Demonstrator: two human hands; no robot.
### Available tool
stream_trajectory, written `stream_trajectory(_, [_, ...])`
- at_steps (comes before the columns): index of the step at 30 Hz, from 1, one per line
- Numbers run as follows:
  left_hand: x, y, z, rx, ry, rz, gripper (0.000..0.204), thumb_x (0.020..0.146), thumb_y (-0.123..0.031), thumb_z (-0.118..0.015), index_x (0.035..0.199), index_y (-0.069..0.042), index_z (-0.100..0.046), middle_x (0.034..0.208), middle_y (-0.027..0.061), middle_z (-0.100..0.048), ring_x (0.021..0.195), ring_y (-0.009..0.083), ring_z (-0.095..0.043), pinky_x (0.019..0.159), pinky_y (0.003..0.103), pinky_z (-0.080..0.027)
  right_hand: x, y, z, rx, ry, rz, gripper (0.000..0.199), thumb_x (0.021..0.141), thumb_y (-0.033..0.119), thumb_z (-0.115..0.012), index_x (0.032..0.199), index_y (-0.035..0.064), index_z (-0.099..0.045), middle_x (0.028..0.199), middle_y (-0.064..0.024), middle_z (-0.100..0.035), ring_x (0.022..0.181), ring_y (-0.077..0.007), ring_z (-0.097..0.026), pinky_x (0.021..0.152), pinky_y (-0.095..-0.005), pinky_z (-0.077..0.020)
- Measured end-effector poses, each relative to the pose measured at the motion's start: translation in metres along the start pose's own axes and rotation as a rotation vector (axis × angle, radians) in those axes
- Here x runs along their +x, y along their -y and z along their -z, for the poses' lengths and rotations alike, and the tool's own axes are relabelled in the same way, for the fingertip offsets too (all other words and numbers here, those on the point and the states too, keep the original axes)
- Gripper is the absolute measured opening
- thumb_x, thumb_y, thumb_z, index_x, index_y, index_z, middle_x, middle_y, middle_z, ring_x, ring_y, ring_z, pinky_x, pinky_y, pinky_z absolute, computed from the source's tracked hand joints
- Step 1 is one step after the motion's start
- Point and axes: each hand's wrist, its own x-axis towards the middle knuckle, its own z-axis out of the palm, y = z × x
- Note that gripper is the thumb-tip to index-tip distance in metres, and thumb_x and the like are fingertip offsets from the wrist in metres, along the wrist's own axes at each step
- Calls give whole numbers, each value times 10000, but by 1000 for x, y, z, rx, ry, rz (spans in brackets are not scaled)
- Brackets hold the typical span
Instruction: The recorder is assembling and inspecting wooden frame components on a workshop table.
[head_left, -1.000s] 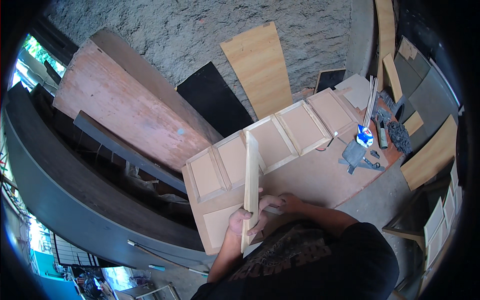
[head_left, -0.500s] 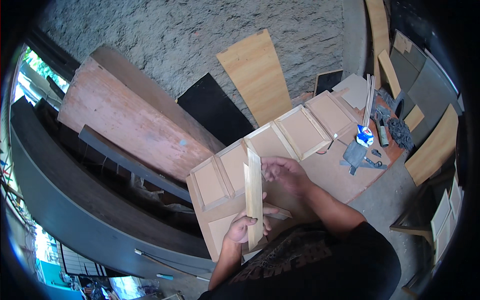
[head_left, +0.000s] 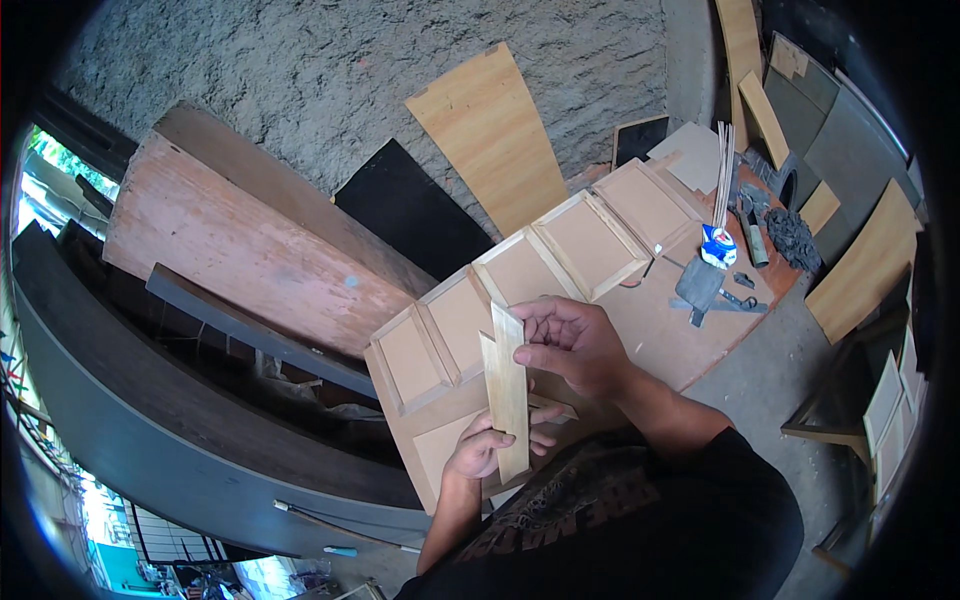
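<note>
head view — both hands (head_left: 520, 400) on wood strip (head_left: 507, 392)

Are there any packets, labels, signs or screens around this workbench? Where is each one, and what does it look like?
Packet: on the bench at the right, beside the thin sticks; small, crumpled, blue and white with a touch of red.
Dark framed slab: leaning against the wall behind the bench; too unclear to tell whether it is a screen.
No signs or other labels show.
</note>
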Motion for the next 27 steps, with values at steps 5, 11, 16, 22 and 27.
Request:
stream_trajectory(5, [4,1,-6,81,-53,-12,973,820,-129,-636,1669,12,-183,1489,422,-501,1086,475,-722,967,524,-579,-2,-2,4,7,-22,4,431,942,-30,-759,1350,-64,-626,1024,-12,-618,928,-54,-629,812,-209,-548])
stream_trajectory(11, [9,0,-11,31,36,-54,582,963,-151,-621,1475,95,-495,1518,338,-526,1197,367,-689,1018,441,-553,-3,-8,8,0,-32,25,416,953,-35,-742,1352,-65,-629,1017,-18,-615,896,-60,-640,780,-204,-546])
stream_trajectory(16, [11,1,-13,149,-45,-26,546,1004,-142,-603,1490,77,-482,1505,300,-550,1201,341,-682,1024,430,-547,4,-23,20,-33,-58,-16,329,981,25,-731,1295,-51,-666,1002,-15,-670,899,-60,-647,801,-236,-554])
stream_trajectory(22, [15,7,-19,128,-150,-3,605,1055,-152,-569,1587,51,-366,1501,274,-558,1195,311,-678,1024,419,-543,-1,-47,31,-28,-176,-58,217,1029,109,-691,1204,-21,-697,987,-19,-721,917,-67,-662,857,-264,-563])
stream_trajectory(27, [21,17,-5,64,-361,-73,677,1097,-203,-522,1666,9,-223,1498,267,-555,1154,305,-694,954,397,-566,5,-51,48,346,-492,-122,273,1095,229,-614,1264,20,-660,988,-45,-701,901,-114,-689,837,-300,-582])
